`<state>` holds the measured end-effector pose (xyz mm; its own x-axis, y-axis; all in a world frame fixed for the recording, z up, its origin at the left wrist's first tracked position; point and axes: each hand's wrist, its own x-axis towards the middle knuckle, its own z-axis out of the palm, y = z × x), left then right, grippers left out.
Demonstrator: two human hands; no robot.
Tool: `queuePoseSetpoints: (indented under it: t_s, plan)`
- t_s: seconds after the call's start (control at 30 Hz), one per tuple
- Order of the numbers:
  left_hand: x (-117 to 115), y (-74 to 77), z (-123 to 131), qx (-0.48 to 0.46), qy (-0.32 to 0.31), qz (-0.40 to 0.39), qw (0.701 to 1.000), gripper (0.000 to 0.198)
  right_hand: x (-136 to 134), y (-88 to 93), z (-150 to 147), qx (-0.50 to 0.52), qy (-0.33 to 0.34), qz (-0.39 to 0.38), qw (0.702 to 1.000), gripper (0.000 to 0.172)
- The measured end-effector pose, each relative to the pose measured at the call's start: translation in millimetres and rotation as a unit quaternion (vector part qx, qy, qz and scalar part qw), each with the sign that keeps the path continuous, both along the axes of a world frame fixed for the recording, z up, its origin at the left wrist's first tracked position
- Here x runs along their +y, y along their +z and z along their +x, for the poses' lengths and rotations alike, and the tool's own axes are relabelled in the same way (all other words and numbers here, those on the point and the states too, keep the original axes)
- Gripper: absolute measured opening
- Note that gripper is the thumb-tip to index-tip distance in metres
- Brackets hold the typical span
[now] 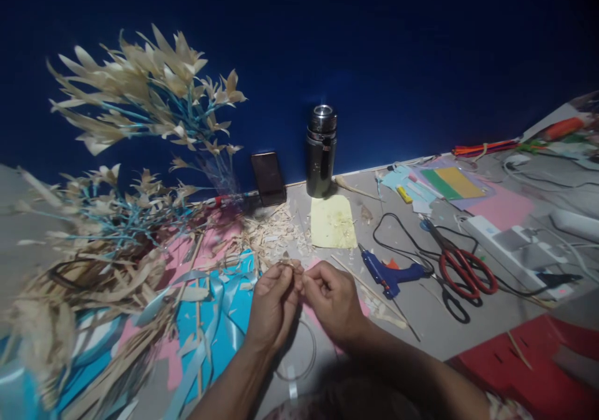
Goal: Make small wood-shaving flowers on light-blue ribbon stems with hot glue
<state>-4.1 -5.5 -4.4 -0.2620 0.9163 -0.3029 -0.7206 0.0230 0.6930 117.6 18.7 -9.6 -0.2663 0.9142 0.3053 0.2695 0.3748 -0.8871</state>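
The two forearms come up from the bottom edge and meet in the middle. The left hand (272, 304) and the right hand (333, 300) are fingertip to fingertip just above the floor (421, 329).

Between them is a small pale straw strip (290, 263). Thumb and forefinger of each hand are pinched shut on it, the left fingers (286, 278) on its left end and the right fingers (309, 281) on its right end. Only a short piece shows above the fingertips. Its long axis seems to run side to side, from one hand across to the other, though it is too small to be sure. Neither hand is nearer than the other, since each grips its own end. The remaining fingers are curled loosely under.

- **Below the hands:** a thin wire ring (305, 359) lies flat on the floor.
- **To the left:** blue ribbon (219, 311) is tangled with loose straw, and branches of dried leaves (140, 92) on blue stems rise behind it.
- **To the right, near the right hand but apart from it:** a blue glue gun (390, 274) points its nozzle toward the hands, and red-handled scissors (462, 271) lie further out.
- **Straight ahead, against the blue wall:** a yellow paper (332, 221) lies on the floor, with a steel flask (321, 151) and a leaning phone (268, 178) behind it.
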Motion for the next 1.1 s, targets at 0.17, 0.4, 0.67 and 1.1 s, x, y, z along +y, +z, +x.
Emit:
queuePoseSetpoints:
  t_s: [0.17,0.4,0.67,1.1]
  plan:
    - [0.8,4.3,1.3,-0.002,0.014,-0.027,1.0,0.038,-2.0,1.4,0.2,-0.003,0.012,0.002,1.0,0.018]
    - [0.7,1.7,4.8,0.003,0.012,-0.028,1.0,0.035,-6.0,-6.3,-1.3,0.031,0.023,-0.016,0.999,0.02]
    - [-1.2,-2.9,5.2,0.036,0.008,-0.02,0.999,0.033,-5.0,-5.4,1.9,0.053,0.044,-0.052,0.996,0.019]
    - [-6.2,-2.6,-8.4,0.202,0.003,0.023,0.979,0.029,0.7,3.6,4.8,0.123,0.11,-0.131,0.978,0.014]
